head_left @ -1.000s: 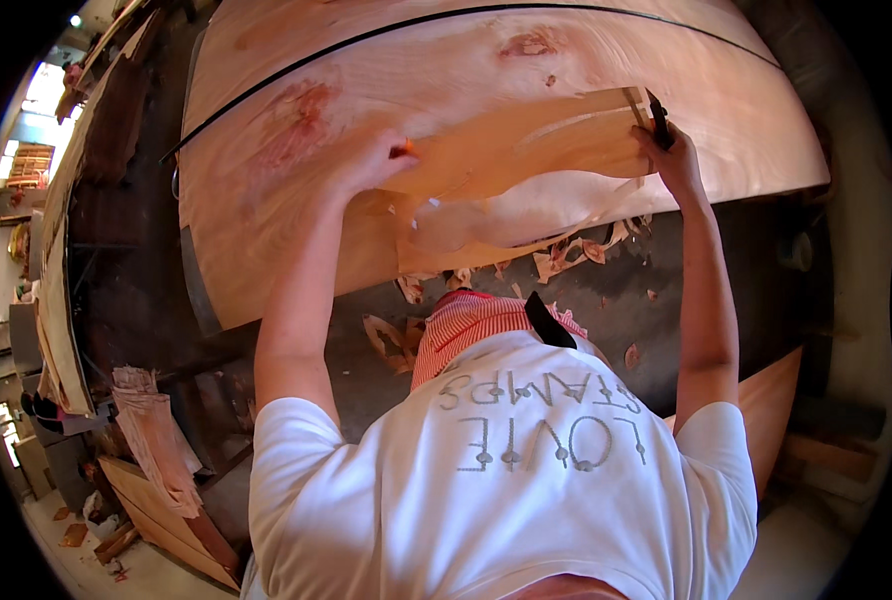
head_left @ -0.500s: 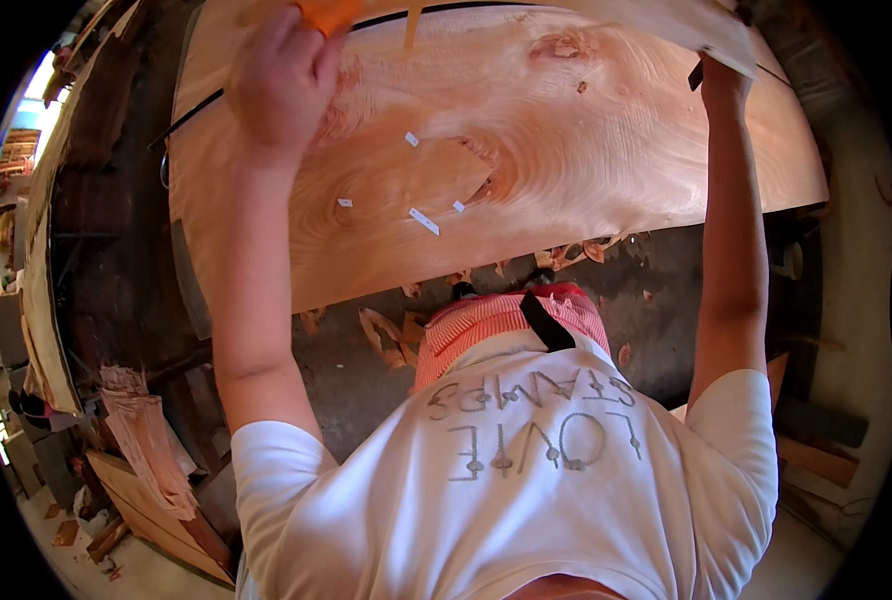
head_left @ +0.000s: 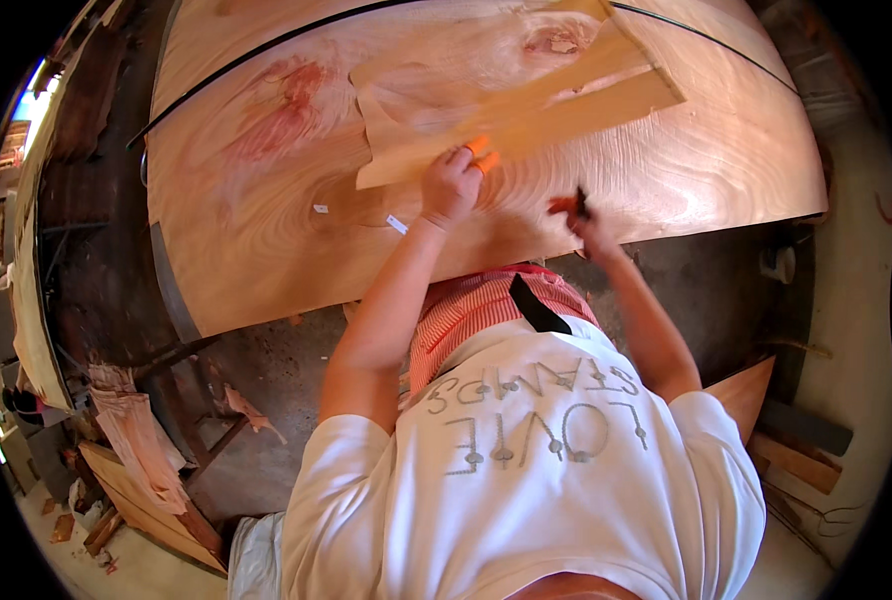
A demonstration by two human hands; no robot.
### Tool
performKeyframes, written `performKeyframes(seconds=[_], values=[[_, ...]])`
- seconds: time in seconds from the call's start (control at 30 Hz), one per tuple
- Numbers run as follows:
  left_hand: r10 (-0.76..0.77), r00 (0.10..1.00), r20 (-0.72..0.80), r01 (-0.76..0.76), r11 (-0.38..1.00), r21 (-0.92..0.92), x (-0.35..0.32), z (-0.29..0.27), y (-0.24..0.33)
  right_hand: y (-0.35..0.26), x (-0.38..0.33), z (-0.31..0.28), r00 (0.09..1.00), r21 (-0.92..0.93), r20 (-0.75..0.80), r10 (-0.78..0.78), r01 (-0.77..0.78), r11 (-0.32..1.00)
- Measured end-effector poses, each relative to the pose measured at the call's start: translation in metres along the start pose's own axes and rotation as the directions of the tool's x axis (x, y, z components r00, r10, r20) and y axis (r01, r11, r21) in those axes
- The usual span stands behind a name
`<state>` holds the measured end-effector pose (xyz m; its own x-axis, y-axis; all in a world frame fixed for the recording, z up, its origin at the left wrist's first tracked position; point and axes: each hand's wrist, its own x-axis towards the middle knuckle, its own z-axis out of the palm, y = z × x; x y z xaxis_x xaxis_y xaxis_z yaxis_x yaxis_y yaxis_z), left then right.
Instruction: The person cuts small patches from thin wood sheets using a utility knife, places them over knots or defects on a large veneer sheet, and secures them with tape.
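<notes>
My left hand (head_left: 453, 185), with orange covers on its fingertips, pinches the near edge of a loose, thin piece of wood veneer (head_left: 526, 112). That piece is tilted over a large veneer sheet (head_left: 226, 230) with swirling grain and reddish knots; its left edge is ragged. My right hand (head_left: 594, 235) is closed around a small dark tool (head_left: 581, 203) near the sheet's front edge, to the right of my left hand. Motion blurs this tool, so its exact kind does not show. Small white tape pieces (head_left: 396, 224) stick to the sheet left of my left hand.
A long black strip (head_left: 266, 47) crosses the far part of the sheet. Wood boards (head_left: 146, 490) and hanging veneer scraps (head_left: 131, 430) stand at the lower left. Planks (head_left: 796, 460) lie at the right, and a pale wall (head_left: 846, 300) rises beyond.
Both hands have come down and inward from the far side. The loose veneer piece has come nearer with my left hand and covers part of the sheet and some tape pieces.
</notes>
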<state>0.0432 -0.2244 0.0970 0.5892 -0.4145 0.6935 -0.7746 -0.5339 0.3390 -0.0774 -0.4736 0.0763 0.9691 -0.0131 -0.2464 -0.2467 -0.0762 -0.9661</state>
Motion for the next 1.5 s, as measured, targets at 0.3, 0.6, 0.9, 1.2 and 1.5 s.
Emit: performKeyframes(seconds=[0.3,0.6,0.9,1.2,1.5], values=[[-0.084,0.958,0.274,0.093,0.996,-0.017,-0.064,0.047,0.017,-0.002,0.007,0.017,0.938,0.422,-0.053,0.342,-0.289,0.859],[-0.242,0.925,0.293,0.164,0.95,0.266,-0.059,-0.013,-0.063,0.009,0.059,-0.014,0.913,0.086,-0.248,0.324,-0.312,0.946],[-0.229,0.972,0.053,0.205,0.936,0.287,0.035,-0.042,-0.053,-0.114,0.079,-0.028,0.902,0.131,-0.423,-0.092,0.161,0.978],[-0.268,0.871,0.413,0.161,0.948,0.276,-0.069,0.011,-0.027,0.017,0.026,-0.037,0.873,-0.043,-0.361,0.328,-0.367,0.929],[-0.279,0.904,0.325,0.215,0.952,0.219,-0.043,0.026,-0.047,0.022,0.025,-0.034,0.898,-0.11,-0.297,0.324,-0.37,0.923]])
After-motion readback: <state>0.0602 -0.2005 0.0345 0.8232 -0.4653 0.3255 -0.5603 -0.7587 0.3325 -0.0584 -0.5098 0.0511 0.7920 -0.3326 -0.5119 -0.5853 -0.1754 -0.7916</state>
